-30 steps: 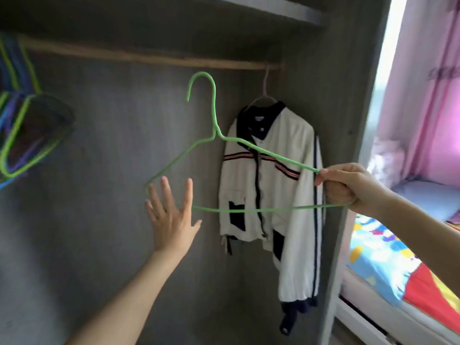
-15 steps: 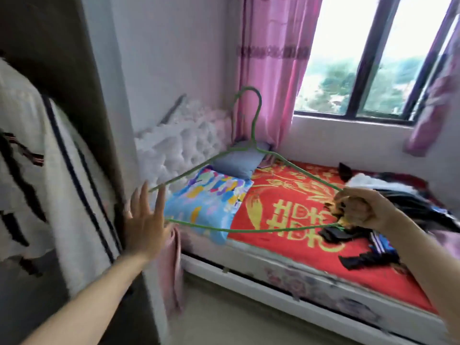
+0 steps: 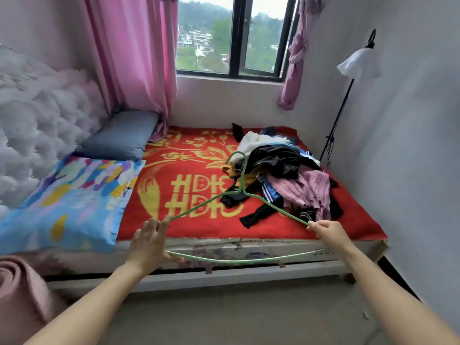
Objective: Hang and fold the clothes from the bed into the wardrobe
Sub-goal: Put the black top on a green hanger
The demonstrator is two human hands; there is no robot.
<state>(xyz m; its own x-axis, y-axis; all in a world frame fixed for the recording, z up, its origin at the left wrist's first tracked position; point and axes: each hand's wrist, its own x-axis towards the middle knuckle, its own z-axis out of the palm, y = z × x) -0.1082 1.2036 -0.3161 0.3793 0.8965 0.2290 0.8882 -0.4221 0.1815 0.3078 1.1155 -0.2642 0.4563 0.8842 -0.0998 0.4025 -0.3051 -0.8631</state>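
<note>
In the head view, a green wire hanger point(image 3: 242, 191) is held level over the near edge of the bed point(image 3: 261, 276), hook pointing away toward the pile of clothes point(image 3: 281, 168). The right hand point(image 3: 328, 232) pinches the hanger's right corner between curled fingers. The left hand point(image 3: 149, 242) is flat, fingers straight, touching the left corner. The pile lies on the red blanket point(image 3: 189, 227), on its right side, well apart from the blue pillow point(image 3: 119, 138) by the pink curtain point(image 3: 134, 58).

The room is lit brightly and evenly by daylight from the window point(image 3: 204, 41); a dark shadow is cast under the bed point(image 3: 211, 245); edges are bent and blurred.
</note>
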